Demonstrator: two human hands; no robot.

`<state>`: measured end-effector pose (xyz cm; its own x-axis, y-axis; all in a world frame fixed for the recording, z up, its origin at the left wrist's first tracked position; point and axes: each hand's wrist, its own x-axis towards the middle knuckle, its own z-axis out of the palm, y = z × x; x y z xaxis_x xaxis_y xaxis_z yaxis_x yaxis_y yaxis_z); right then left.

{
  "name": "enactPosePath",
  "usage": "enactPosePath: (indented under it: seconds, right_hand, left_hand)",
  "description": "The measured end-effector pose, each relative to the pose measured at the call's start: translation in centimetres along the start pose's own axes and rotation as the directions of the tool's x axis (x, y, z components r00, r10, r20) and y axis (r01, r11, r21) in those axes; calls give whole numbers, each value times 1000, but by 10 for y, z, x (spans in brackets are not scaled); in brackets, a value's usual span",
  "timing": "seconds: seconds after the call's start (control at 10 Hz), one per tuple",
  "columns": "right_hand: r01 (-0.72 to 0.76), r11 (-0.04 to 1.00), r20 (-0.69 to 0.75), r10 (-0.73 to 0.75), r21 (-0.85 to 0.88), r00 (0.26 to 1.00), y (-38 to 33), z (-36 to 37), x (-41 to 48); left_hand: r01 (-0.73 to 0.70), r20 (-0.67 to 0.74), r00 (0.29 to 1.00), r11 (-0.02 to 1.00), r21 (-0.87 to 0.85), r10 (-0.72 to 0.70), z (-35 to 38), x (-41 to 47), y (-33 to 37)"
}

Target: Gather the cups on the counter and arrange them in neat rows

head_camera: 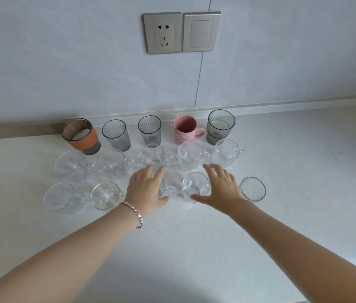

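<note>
1. Your left hand [145, 190] is flat-ish over a clear cup [165, 189] in the front row, fingers spread loose, thumb sticking out to the right. Only the cup's handle side shows past your palm, so I can't tell if you're actually gripping it. Thin metal link bracelet [134, 212] on that wrist.
2. Your right hand [219, 185] has fingers apart too, curved around the right side of another clear handled cup [195, 185], thumb reaching under its near edge. Looks like touching, not clamped.
3. Just right of that hand: a short handleless glass [253, 189] with a dark rim.
4. Left end of the front row: two more rounded clear cups [58, 196] [105, 195].
5. Middle row is five clear glass mugs [153, 154], bulgy shape, handles mostly pointing right.
6. Back row along the wall: smoky tumbler with an orange band [81, 135], two ribbed grey glasses [116, 134] [149, 129], a speckled pink ceramic mug [185, 130], and a smooth grey tumbler [220, 125].
7. All of it sits on a white speckled counter [194, 248]. Brushed metal socket [162, 32] and switch [201, 31] on the wall tile above.
</note>
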<state>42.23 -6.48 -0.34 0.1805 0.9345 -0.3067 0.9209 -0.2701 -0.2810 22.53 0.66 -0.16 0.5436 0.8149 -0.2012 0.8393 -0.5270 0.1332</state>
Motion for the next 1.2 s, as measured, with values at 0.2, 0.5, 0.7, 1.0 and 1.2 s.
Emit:
enactPosePath:
  seconds: [0.2,0.5,0.7,1.0,1.2]
  right_hand:
    - [-291,955,147,296,-53,944,61,-35,-14]
    - [-346,937,95,340,50,935,65,-30,-12]
    - [-349,935,81,344,54,935,46,-25,5]
    - [-367,930,76,365,9,928,49,-22,8]
    - [-313,940,43,321,-134,946,29,-33,-2]
  left_hand:
    - [-167,-60,985,979,-114,161,-9,-14,37]
    - [46,262,965,996,-76,-24,18,-45,23]
    - [186,296,943,979,-80,-155,24,-58,6]
    - [309,298,921,936,-167,-250,31,-71,-10]
    - [414,289,895,875,-249,-341,22,-78,-31]
